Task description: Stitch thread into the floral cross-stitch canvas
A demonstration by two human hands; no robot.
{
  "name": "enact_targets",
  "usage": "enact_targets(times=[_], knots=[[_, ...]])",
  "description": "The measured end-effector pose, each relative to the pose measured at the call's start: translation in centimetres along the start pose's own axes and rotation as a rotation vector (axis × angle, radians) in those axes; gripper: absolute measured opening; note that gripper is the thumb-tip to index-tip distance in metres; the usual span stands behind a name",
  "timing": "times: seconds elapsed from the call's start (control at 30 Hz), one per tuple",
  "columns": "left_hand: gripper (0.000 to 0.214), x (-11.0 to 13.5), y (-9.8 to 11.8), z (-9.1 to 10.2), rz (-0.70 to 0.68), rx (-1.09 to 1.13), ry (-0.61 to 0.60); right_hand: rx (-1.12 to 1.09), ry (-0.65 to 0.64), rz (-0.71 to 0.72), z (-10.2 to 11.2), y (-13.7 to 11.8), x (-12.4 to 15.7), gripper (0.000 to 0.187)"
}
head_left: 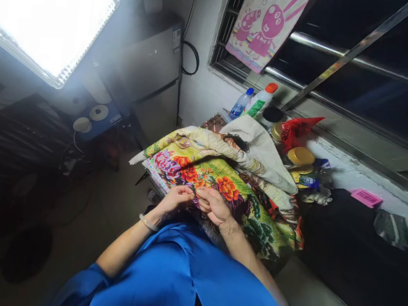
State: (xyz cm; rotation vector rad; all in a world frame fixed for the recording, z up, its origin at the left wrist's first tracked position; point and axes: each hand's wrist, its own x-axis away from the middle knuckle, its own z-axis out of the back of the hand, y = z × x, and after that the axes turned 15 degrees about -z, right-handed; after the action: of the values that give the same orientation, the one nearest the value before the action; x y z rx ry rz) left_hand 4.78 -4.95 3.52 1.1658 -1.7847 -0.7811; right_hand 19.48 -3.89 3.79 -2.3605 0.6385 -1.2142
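Note:
My left hand, with a pale bangle at the wrist, is closed in a pinch. Close against it, my right hand is pinched too, fingertips almost meeting the left ones. Whatever lies between the fingers is too small to make out. Both hands are over the near edge of a large flowered needlework cloth, with orange, pink and purple blooms on yellow-green. Its far part is folded back, showing a paler side. A tangle of dark thread rests on the fold, beside a plain off-white cloth.
A bright lamp hangs at the upper left, before a grey fridge. Along the window sill stand a blue-capped bottle, an orange-capped bottle, a red plastic bag and a yellow-lidded jar. A pink box lies farther right.

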Motion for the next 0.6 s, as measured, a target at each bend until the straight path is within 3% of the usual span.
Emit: enact_targets(times=[0.6], knots=[[0.039,0.13,0.47,-0.43,0.077,0.102,0.074,0.056,0.04,0.018,-0.09,0.12,-0.04,0.029]])
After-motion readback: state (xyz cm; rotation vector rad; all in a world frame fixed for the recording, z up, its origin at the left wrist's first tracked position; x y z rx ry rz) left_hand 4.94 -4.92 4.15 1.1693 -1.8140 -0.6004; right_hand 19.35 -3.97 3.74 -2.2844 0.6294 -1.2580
